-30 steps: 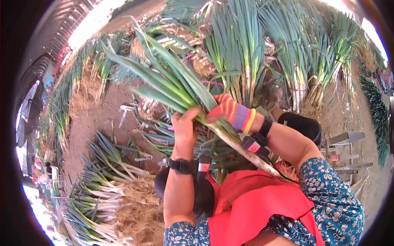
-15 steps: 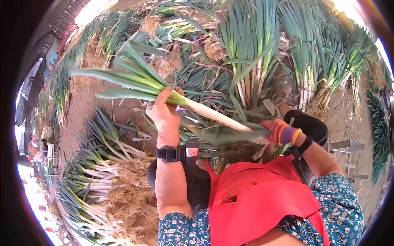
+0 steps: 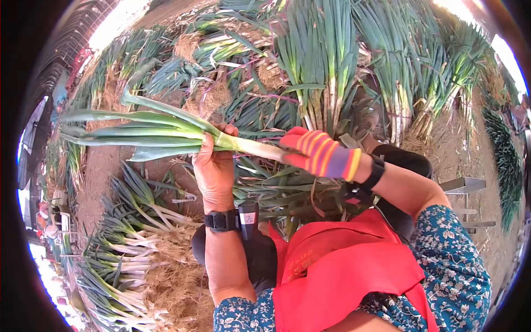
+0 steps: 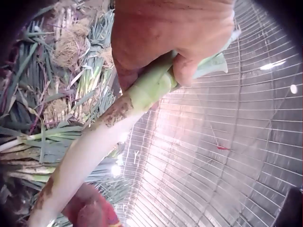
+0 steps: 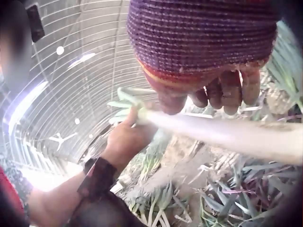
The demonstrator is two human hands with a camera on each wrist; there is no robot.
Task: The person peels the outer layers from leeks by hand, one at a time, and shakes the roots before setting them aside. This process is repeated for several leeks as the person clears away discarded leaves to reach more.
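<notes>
My bare left hand (image 3: 215, 166) grips a long green onion (image 3: 257, 148) where its white stalk meets the leaves. The green leaves (image 3: 149, 133) fan out to the left in the head view. In the left wrist view, brown patches mark the pale stalk (image 4: 87, 149) below the thumb and fingers. My right hand (image 3: 323, 155), in a striped glove, is at the stalk's lower part and hides its end in the head view. In the right wrist view its bare fingertips (image 5: 230, 106) hang extended right at the stalk's edge, not curled round it.
A pile of green onions (image 3: 127, 254) with white stalks and shaggy roots (image 3: 177, 276) lies at lower left. Tall bundles (image 3: 326, 66) stand ahead, with more (image 3: 398, 72) to the right. Loose leaves (image 3: 293, 193) lie between the knees. A metal stand (image 3: 463, 185) is at right.
The left hand has moved left with the green onion, whose leaves swung down to nearly level. The right hand pulled away toward the lower right with a leaf, then came back to the stalk without it.
</notes>
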